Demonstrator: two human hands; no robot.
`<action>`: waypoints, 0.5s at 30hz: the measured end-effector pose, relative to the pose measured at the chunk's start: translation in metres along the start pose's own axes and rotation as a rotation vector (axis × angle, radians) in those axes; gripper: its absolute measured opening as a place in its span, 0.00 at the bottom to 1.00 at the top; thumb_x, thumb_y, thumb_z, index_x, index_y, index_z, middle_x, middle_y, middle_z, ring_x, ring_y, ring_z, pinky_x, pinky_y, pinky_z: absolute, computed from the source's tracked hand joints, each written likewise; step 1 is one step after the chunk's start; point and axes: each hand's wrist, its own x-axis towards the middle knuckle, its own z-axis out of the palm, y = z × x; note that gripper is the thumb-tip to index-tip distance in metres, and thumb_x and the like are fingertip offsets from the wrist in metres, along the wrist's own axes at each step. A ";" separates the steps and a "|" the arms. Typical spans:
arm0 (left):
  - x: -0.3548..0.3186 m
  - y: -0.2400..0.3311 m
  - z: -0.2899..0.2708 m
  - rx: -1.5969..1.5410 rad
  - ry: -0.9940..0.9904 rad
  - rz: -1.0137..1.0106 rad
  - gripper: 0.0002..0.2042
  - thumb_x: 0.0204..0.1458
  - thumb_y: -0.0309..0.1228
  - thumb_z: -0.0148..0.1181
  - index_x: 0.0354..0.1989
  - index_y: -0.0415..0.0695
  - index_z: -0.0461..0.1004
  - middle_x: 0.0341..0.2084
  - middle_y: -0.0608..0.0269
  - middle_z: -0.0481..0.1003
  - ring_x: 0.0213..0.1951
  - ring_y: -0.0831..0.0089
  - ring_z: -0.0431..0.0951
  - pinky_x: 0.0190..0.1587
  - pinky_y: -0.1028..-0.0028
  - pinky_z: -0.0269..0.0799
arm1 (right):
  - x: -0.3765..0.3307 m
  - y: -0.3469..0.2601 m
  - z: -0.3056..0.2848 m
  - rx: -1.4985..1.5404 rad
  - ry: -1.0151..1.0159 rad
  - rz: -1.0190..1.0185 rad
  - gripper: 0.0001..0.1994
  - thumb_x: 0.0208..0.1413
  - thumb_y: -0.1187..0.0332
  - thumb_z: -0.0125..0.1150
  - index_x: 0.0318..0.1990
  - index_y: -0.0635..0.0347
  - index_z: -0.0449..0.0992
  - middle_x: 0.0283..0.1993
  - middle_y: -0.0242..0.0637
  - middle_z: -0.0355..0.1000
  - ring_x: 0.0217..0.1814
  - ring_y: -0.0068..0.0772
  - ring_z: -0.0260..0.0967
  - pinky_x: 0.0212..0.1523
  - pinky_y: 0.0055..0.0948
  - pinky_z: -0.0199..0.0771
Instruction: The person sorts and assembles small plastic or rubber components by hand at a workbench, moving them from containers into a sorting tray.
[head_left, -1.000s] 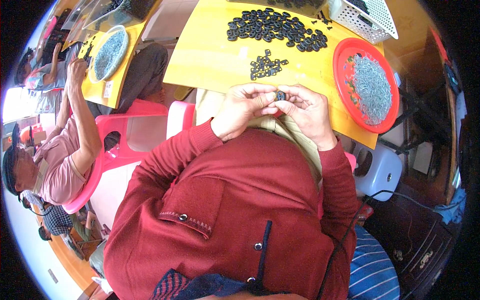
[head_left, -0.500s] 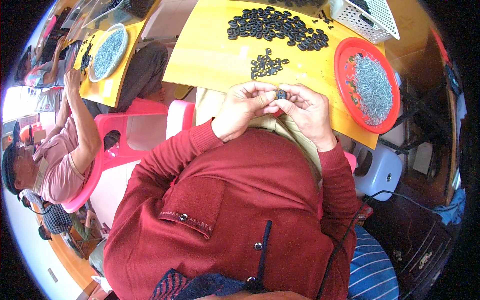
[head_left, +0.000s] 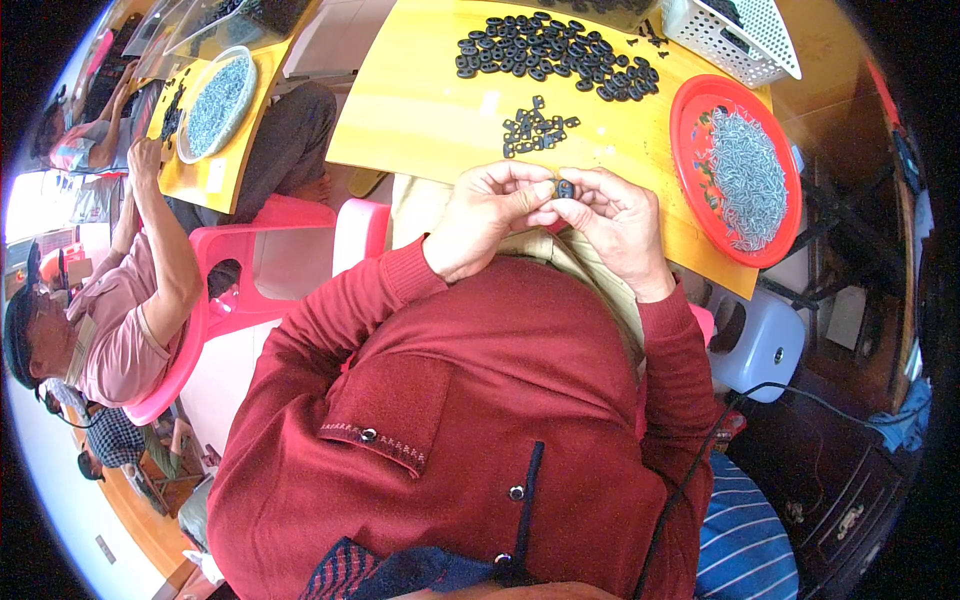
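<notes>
A small black oval piece (head_left: 564, 189) is pinched between the fingertips of both my hands, just off the near edge of the yellow table (head_left: 400, 120). My left hand (head_left: 495, 213) grips it from the left with thumb and forefinger. From the other side, my right hand (head_left: 617, 219) closes thumb and fingers on it. Part of the piece is hidden by my fingertips. Beyond my hands lies a small pile of black rectangular pieces (head_left: 535, 131), and farther back a larger spread of black oval pieces (head_left: 545, 50).
Right of my hands, a red plate (head_left: 688, 170) holds many silver screw-like pins (head_left: 750, 180). A white perforated basket (head_left: 735, 50) stands at the far right. To my left, a person (head_left: 130, 300) sits on a pink chair (head_left: 255, 255). A blue stool (head_left: 765, 345) is at the right.
The black oval piece has turned slightly between my fingertips. Both hands stay in nearly the same place.
</notes>
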 end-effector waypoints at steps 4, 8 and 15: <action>0.001 0.001 0.002 -0.029 0.012 -0.002 0.08 0.54 0.22 0.54 0.41 0.36 0.71 0.35 0.57 0.75 0.35 0.73 0.77 0.41 0.76 0.76 | 0.000 0.001 0.001 -0.011 0.018 0.001 0.13 0.53 0.79 0.58 0.47 0.71 0.71 0.36 0.36 0.73 0.37 0.22 0.71 0.40 0.21 0.73; 0.000 0.001 0.001 -0.052 0.022 -0.006 0.07 0.53 0.22 0.55 0.40 0.35 0.71 0.32 0.56 0.76 0.33 0.72 0.78 0.38 0.77 0.77 | 0.001 0.001 0.006 0.073 0.069 -0.036 0.11 0.51 0.79 0.59 0.43 0.70 0.72 0.31 0.33 0.72 0.32 0.20 0.71 0.33 0.19 0.73; -0.003 0.004 0.003 -0.033 0.024 -0.042 0.07 0.52 0.22 0.56 0.39 0.36 0.71 0.31 0.56 0.76 0.32 0.72 0.78 0.38 0.77 0.77 | -0.001 0.000 0.002 0.109 0.019 -0.008 0.13 0.51 0.79 0.59 0.45 0.70 0.72 0.34 0.35 0.72 0.35 0.22 0.71 0.37 0.20 0.72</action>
